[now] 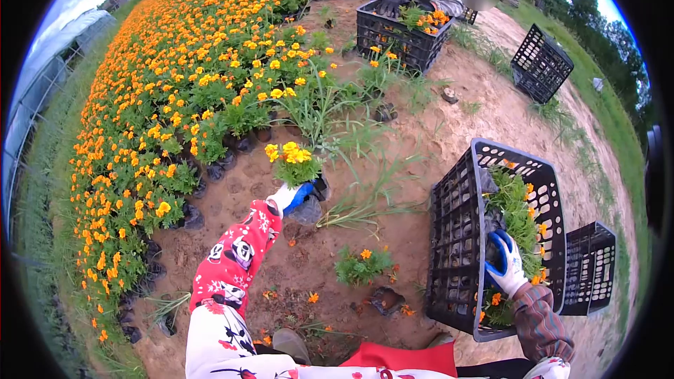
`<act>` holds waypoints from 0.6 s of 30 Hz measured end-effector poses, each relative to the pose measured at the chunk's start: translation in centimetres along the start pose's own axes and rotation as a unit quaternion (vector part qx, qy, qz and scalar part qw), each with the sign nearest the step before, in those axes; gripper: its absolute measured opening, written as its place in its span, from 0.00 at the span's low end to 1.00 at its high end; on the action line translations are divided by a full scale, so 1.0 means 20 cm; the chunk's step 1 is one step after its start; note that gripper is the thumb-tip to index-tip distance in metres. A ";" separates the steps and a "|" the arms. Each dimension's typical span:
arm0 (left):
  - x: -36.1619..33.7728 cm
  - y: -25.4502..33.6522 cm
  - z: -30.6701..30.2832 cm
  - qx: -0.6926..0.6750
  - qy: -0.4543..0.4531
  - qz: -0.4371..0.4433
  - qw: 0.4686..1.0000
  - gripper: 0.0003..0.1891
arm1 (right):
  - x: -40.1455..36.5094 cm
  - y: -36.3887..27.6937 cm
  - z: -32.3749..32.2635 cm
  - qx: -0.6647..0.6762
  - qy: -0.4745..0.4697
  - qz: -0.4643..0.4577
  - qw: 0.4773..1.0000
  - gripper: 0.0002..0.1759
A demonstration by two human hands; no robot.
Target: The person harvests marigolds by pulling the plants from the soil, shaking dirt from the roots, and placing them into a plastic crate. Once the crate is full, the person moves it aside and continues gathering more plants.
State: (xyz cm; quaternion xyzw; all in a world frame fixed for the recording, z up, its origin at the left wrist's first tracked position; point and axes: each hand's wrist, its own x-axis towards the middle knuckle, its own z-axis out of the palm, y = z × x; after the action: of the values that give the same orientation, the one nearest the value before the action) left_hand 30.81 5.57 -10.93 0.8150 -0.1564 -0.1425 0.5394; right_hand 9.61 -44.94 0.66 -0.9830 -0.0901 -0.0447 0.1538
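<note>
My left hand (298,198), in a white and blue glove, is closed round a black-potted marigold (293,163) with yellow flowers, low over the soil. Inside the black crate (453,238) at the right is my right hand (505,261), gloved alike, its fingers curled by the dark pots and green plants (512,203). Whether those fingers grip a pot is hard to make out.
Rows of orange marigolds (161,77) fill the left. At the top, a co-worker's gloved hand (391,4) is at another crate (400,41) of plants. More crates (542,63) stand at right. A small marigold (361,265) and grass tufts (319,109) are on the soil.
</note>
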 end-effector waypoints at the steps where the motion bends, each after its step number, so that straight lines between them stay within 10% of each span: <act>1: -0.03 -0.01 0.02 0.076 -0.011 0.013 0.997 0.15 | 0.01 0.01 -0.02 0.012 0.021 0.001 1.000 0.36; 13: -0.13 -0.33 0.36 0.362 -0.098 0.092 0.923 0.22 | 0.25 -0.54 -0.31 0.049 0.124 -0.131 0.982 0.24; 18: -0.13 0.19 0.41 0.351 0.001 -0.028 0.936 0.17 | 0.33 -0.73 -0.30 0.106 0.099 -0.211 0.967 0.15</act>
State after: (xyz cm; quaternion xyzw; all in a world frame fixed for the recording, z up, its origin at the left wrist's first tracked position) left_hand 24.67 -1.68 -10.30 0.9566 -0.1730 -0.0924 0.2155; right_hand 13.01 -31.96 11.39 -0.9103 -0.2842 -0.1639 0.2524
